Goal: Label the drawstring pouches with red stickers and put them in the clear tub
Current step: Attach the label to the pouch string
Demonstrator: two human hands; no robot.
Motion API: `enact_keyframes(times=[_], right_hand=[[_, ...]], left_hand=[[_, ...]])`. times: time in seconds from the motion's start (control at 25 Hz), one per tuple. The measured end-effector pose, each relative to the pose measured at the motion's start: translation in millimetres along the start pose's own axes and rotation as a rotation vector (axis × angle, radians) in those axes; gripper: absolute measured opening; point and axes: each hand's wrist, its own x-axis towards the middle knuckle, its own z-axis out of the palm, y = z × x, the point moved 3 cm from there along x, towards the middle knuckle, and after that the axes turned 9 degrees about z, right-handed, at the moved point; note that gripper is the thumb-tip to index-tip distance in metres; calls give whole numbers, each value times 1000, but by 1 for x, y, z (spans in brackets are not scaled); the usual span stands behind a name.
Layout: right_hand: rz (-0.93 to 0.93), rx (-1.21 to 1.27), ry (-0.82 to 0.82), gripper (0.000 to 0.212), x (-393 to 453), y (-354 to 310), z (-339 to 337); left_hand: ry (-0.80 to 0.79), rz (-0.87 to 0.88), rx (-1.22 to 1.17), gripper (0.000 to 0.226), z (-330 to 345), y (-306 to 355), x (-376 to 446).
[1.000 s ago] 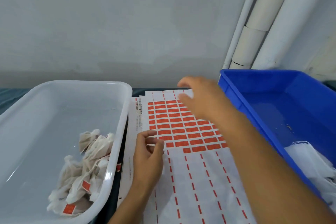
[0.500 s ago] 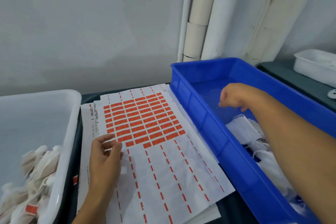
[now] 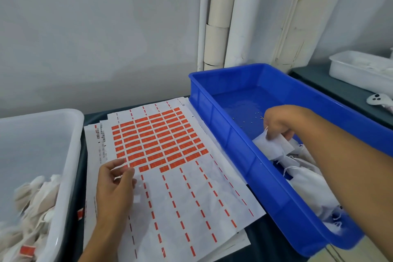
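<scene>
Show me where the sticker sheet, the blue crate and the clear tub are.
sticker sheet (image 3: 161, 144), head view, on the block of red stickers.
blue crate (image 3: 244, 155), head view, on its near long wall.
clear tub (image 3: 70, 155), head view, on its right rim.

One view only, from a wide-angle camera worn on the person's head. It looks forward and down over the desk (image 3: 268, 238), close enough that both forearms enter from the bottom edge. It faces the pale wall (image 3: 95, 34) behind the desk, with the sticker sheet (image 3: 180, 193) near the middle, the clear tub (image 3: 70, 155) cut off at the left edge and the blue bin (image 3: 240, 155) to the right. Straight lines bow towards the edges
</scene>
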Motion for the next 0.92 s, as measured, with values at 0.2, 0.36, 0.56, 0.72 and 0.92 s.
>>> enact_keyframes(times=[0.2, 0.36, 0.56, 0.72, 0.92], right_hand=[[-16, 70, -15, 13, 2, -4, -12], [22, 10, 48, 19, -3, -10, -17], [-19, -60, 251, 19, -27, -27, -45], [-142, -23, 504, 18, -68, -51, -90], [-648, 734, 446, 12, -129, -105, -84]], left_hand=[[-8, 6, -6, 25, 0, -1, 0], [-19, 7, -18, 25, 0, 0, 1], [-15, 26, -29, 26, 0, 2, -1], [-37, 106, 21, 32, 3, 16, -6], [-153, 348, 102, 65, 9, 38, -22]])
